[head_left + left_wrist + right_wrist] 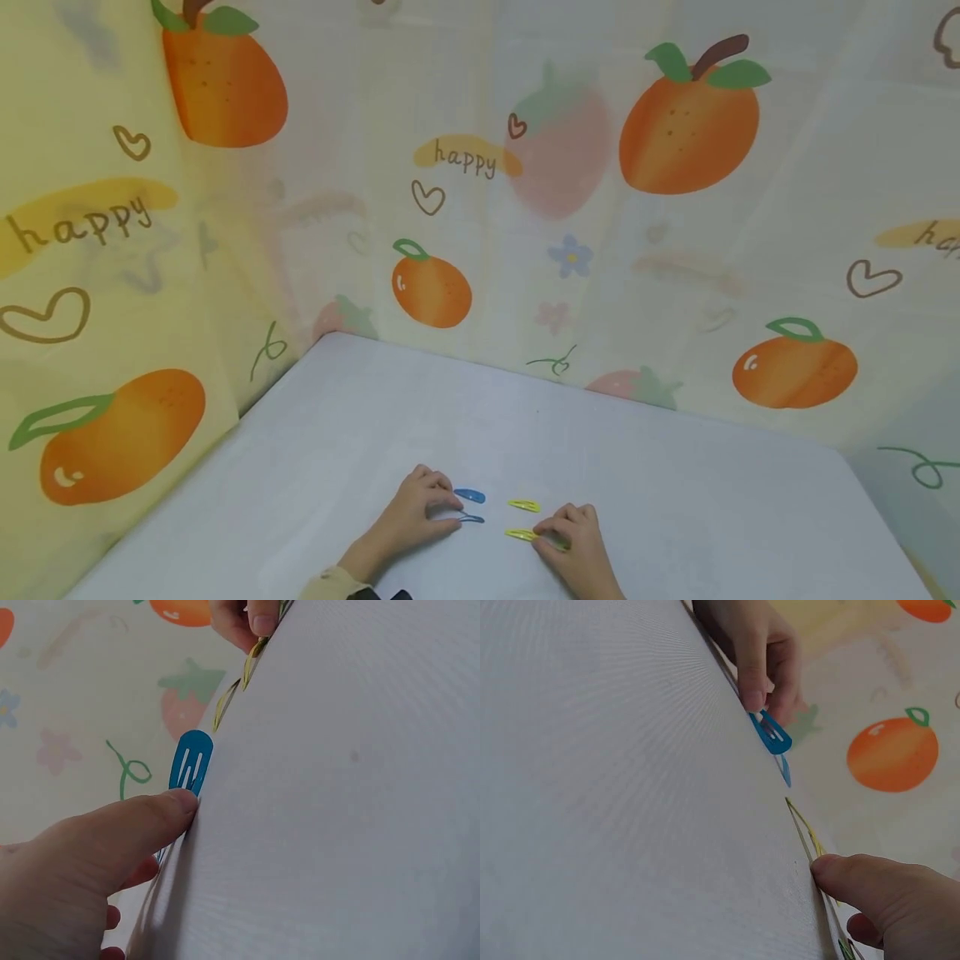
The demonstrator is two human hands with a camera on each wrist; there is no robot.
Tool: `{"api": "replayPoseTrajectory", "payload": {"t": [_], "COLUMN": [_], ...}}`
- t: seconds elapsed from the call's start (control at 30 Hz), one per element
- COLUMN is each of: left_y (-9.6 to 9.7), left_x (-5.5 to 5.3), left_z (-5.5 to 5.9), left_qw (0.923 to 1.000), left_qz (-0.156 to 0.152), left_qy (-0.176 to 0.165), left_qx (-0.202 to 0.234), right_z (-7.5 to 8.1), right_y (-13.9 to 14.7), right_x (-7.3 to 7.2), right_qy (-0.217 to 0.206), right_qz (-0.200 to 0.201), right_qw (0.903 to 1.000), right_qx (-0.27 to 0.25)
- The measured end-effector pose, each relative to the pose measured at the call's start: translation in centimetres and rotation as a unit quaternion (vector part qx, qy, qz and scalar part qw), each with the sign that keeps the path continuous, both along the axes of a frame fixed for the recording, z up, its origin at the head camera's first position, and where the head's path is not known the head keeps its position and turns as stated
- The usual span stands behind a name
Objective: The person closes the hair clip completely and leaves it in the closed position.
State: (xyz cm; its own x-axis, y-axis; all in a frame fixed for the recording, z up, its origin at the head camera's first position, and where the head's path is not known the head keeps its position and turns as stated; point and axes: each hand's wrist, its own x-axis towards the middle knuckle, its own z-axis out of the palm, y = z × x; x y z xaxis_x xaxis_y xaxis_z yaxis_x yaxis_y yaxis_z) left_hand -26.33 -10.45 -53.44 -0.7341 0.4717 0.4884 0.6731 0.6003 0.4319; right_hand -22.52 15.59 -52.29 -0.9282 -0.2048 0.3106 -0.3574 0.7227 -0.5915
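Note:
My left hand [414, 510] pinches a blue snap hair clip [196, 750] between thumb and fingers, low over the white table; its rounded, slotted end sticks out past the thumb. A second blue hair clip [471, 495] lies just behind it. My right hand [576, 546] pinches a yellow hair clip [517, 534] near one end, its other end pointing left toward the blue ones. Behind that lies another yellow hair clip [525, 505]. Part of a greenish piece [846, 949] shows under the right hand, mostly hidden by it.
The white tabletop [360, 425] stretches behind and to both sides of the hands. A fruit-print curtain [480, 275] with oranges and the word happy rises along the table's back and left edges.

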Motion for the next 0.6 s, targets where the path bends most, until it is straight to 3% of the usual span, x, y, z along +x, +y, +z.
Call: {"api": "replayPoseTrajectory", "payload": {"t": [0.33, 0.47, 0.6], "left_y": [0.15, 0.21, 0.03], "left_x": [0.04, 0.22, 0.23], "left_z": [-0.1, 0.02, 0.02], "left_qw": [0.9998, 0.9997, 0.9998], "left_qz": [-0.006, -0.007, -0.003], "left_qy": [0.009, 0.01, 0.012], "left_qx": [0.017, 0.022, 0.015], "right_z": [-0.06, -0.21, -0.3], "right_y": [0.0, -0.09, -0.66], "right_x": [-0.08, -0.14, -0.35], "right_qy": [-0.006, 0.035, 0.114], "right_qz": [-0.007, -0.012, -0.005], "right_qw": [1.0, 0.9993, 0.9929], "right_qx": [0.0, -0.01, -0.035]}}
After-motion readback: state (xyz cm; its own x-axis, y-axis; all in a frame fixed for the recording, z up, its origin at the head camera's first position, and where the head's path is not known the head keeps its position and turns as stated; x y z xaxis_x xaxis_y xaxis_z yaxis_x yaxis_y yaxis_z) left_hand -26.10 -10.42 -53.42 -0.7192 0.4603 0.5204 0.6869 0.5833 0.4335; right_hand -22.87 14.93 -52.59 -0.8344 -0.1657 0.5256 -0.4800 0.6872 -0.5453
